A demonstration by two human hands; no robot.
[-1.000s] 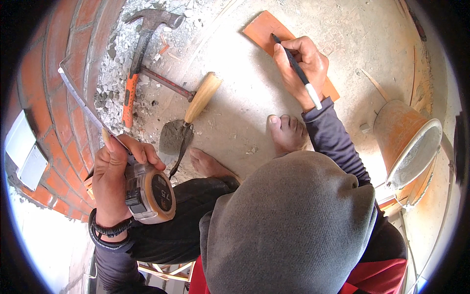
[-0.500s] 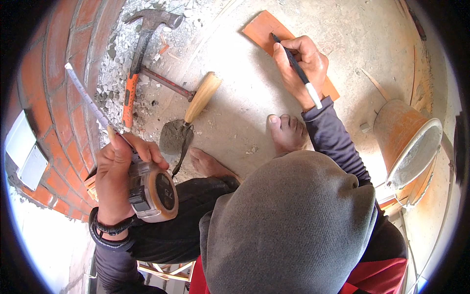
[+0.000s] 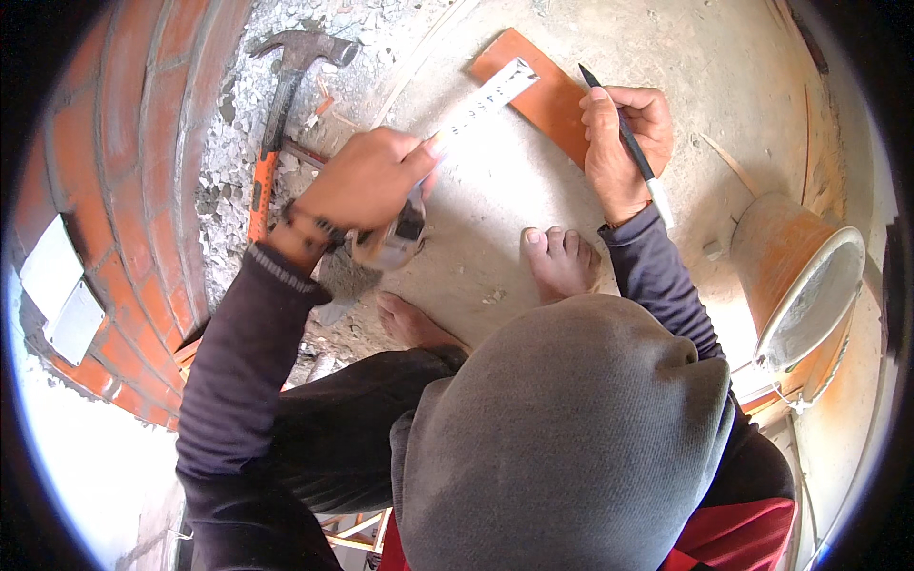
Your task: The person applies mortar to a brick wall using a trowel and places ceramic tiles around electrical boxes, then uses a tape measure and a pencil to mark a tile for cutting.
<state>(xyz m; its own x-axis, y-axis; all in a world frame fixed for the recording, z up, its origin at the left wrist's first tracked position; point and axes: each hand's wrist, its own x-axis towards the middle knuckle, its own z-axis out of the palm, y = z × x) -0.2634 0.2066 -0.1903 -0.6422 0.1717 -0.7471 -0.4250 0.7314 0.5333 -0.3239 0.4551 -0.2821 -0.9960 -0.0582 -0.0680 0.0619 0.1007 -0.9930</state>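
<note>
My left hand [image 3: 367,181] is closed round a tape measure [image 3: 386,249], whose case is partly hidden under the hand and blurred. Its white blade [image 3: 486,100] sticks out up and to the right, the tip over the far left part of a flat orange tile [image 3: 547,109] on the floor. In my right hand [image 3: 628,157] is a black marker with a white end [image 3: 636,150], pinched like a pen. The marker's dark point is above the tile's right edge; I cannot tell whether it touches. My right fingers are beside the tile's near end.
A claw hammer [image 3: 276,124] lies on grey rubble along the brick wall [image 3: 124,181] at left. Under my left arm, a trowel's blade [image 3: 345,285] shows in part. A bucket [image 3: 790,276] stands tilted at right. My bare feet [image 3: 557,262] are on the concrete floor.
My left hand has swung from the wall side to the right and away from me, bringing the tape blade to the tile. My right hand has moved slightly right, lifting the marker off the tile's middle.
</note>
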